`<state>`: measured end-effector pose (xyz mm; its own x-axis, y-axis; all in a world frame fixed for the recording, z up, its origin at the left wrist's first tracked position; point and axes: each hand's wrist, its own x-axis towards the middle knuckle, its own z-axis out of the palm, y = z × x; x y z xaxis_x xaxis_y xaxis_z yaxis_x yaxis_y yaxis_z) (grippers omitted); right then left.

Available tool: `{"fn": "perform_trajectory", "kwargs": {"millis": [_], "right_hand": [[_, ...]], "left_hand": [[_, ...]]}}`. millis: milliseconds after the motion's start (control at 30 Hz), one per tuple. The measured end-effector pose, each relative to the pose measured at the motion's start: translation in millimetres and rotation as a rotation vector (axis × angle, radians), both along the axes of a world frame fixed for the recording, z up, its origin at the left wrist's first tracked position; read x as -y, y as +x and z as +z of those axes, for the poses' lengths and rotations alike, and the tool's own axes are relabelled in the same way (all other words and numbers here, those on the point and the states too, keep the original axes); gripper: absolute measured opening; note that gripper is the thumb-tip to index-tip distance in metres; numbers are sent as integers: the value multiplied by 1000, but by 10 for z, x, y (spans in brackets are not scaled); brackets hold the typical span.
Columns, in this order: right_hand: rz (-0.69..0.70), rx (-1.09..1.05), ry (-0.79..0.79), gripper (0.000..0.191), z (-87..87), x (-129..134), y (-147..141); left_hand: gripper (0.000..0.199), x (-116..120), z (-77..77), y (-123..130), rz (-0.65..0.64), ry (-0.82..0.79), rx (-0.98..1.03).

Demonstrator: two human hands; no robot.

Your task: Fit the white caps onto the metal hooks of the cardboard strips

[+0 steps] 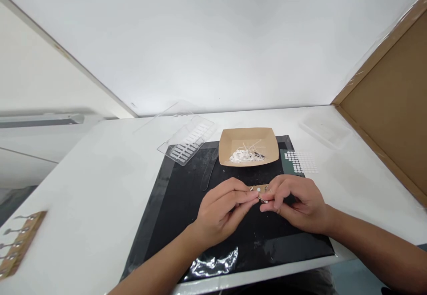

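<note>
Both hands meet above the black mat. My left hand is closed in a pinch at one end of a small shiny metallic piece. From the other side, the fingertips of my right hand pinch the same piece; its shape is mostly hidden by the fingers. Just behind the fingertips lies a small brown strip with a white dot and small metal bits on it, partly covered by the hands.
Beyond the hands is a brown paper tray holding white scraps. Clear plastic cases with white pieces and a dark file lie left of it. Right are a white-dot sheet and a translucent lid. A wooden rack stands far left.
</note>
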<state>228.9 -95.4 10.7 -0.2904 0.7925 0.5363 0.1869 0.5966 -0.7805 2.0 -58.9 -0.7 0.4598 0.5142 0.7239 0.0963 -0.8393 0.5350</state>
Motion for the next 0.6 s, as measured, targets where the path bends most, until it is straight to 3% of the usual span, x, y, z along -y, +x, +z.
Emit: {"fn": "perform_trajectory", "kwargs": {"millis": [233,600], "right_hand": [[-19,-30,-42,23,-36,16,-12],[-4,-61,-60,24,-72,24,-11]], "left_hand": [[23,65,-19,21,59,-18,12],[20,52,-13,9,2,-76,1]]}}
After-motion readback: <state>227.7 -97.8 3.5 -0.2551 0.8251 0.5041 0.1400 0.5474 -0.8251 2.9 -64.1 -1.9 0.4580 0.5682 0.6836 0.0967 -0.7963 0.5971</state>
